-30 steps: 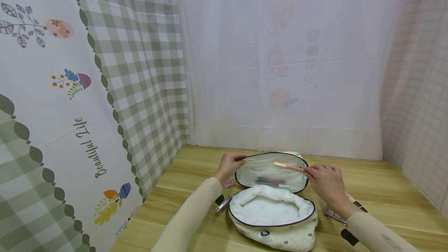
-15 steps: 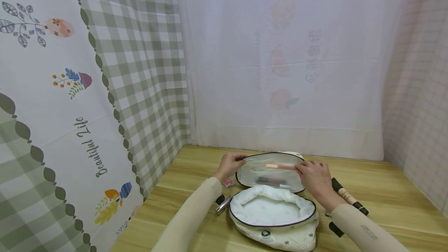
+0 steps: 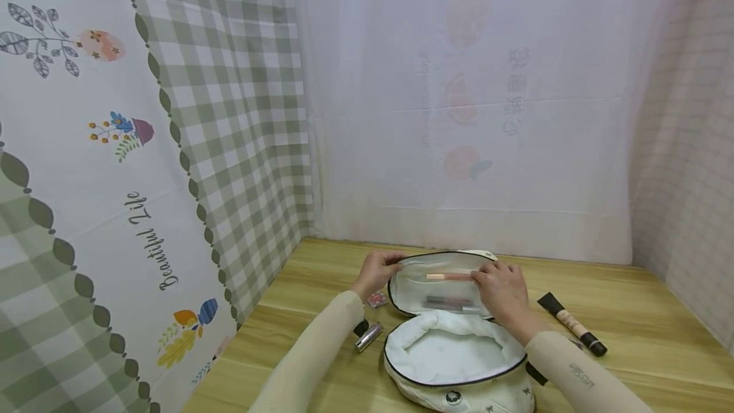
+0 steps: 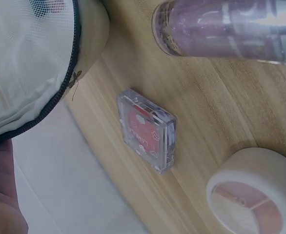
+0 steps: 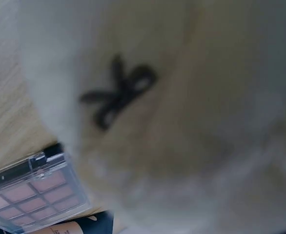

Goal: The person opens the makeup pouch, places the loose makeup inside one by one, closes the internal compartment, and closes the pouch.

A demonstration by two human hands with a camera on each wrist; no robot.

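A cream cosmetic bag point(image 3: 487, 392) with a white padded lining sits unzipped, its lid point(image 3: 410, 289) raised behind it. My left hand point(image 3: 375, 273) pinches the lid's dark-edged rim at the upper left; in the left wrist view, fingers point(image 4: 1, 180) show behind that rim. At the lid's right side my right hand point(image 3: 504, 292) pinches a slim pink cosmetic stick point(image 3: 447, 277) with a pale gold end pointing left. The stick lies across the lid's inner mesh pocket, above dark and pink slim items point(image 3: 450, 303) seen through the mesh. Blurred quilted bag fabric point(image 5: 182, 122) fills most of the right wrist view.
Left of the bag lie a clear-cased pink compact point(image 4: 143, 131), a shiny purple tube point(image 4: 221, 29) and a round white-rimmed compact point(image 4: 253, 190). On its right are an eyeshadow palette point(image 5: 35, 200) and a black-and-beige tube point(image 3: 572, 324).
My right hand has moved left with the pink stick, from the lid's right edge to across its pocket. The bag's body has shifted slightly right. My left hand keeps its place on the rim.
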